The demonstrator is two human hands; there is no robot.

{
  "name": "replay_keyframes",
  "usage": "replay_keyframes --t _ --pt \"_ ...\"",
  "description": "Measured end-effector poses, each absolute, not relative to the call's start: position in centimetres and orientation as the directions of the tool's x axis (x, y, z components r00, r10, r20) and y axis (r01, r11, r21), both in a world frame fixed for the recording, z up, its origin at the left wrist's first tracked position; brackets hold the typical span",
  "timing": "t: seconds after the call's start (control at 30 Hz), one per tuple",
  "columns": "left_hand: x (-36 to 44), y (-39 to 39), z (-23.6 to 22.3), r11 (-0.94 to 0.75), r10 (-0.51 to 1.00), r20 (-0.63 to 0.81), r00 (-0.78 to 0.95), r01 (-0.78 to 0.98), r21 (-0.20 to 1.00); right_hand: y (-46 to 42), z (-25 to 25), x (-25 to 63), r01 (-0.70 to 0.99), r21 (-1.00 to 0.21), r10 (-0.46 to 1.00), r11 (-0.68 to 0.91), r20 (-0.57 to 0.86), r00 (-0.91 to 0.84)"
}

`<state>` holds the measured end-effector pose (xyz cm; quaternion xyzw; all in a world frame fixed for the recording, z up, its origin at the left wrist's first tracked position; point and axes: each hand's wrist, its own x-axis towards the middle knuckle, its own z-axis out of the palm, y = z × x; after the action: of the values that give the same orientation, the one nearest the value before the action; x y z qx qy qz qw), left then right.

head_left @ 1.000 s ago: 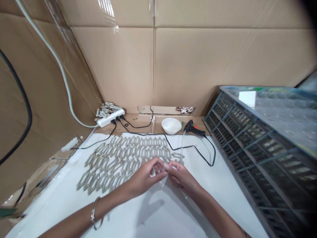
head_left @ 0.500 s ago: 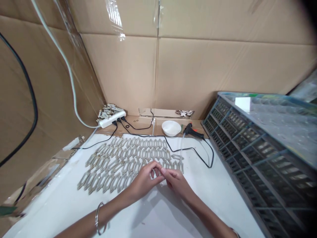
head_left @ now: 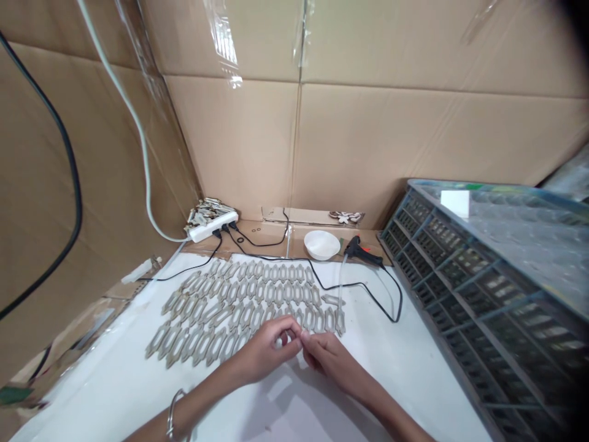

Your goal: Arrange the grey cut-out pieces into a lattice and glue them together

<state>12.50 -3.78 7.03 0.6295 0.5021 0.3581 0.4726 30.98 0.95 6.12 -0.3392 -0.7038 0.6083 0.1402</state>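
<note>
My left hand [head_left: 271,348] and my right hand [head_left: 326,357] meet at the fingertips above the white tabletop [head_left: 216,402]. Both are closed in a pinch, thumbs against the fingers. Whatever lies between the fingertips is too small or too hidden to name. Just beyond my hands, rows of grey-beige elongated frame pieces [head_left: 276,293] with slotted centres lie flat. My left hand covers part of the nearest rows. One such piece [head_left: 333,299] lies sideways at the right end of a row.
A black glue gun [head_left: 363,252] with a cord rests at the back right beside a white bowl [head_left: 322,244]. A power strip [head_left: 212,226] with plugs sits at the back left by a pile of small pieces [head_left: 209,210]. A grey plastic crate [head_left: 432,245] borders the right side.
The view has shifted slightly, so everything appears a little lower and further right. My hands stay together at the fingertips, with the right hand turned slightly.
</note>
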Motion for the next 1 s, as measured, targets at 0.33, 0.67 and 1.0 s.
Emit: replay_keyframes --t 0.33,0.67,1.0 --pt "12.0 -3.3 6.4 0.05 0.979 -0.065 0.191 0.08 0.996 0.8 6.7 31.0 0.302 -0.953 0.656 0.016 -0.218 -0.723" --pt "11.9 -3.0 6.6 0.059 0.991 -0.071 0.11 0.11 0.992 1.2 5.1 30.2 0.241 -0.97 0.703 -0.02 -0.185 -0.687" --pt "3.6 1.0 8.5 0.012 0.994 0.021 -0.11 0.292 0.956 -1.2 4.8 27.4 0.26 -0.965 0.632 -0.043 -0.228 -0.741"
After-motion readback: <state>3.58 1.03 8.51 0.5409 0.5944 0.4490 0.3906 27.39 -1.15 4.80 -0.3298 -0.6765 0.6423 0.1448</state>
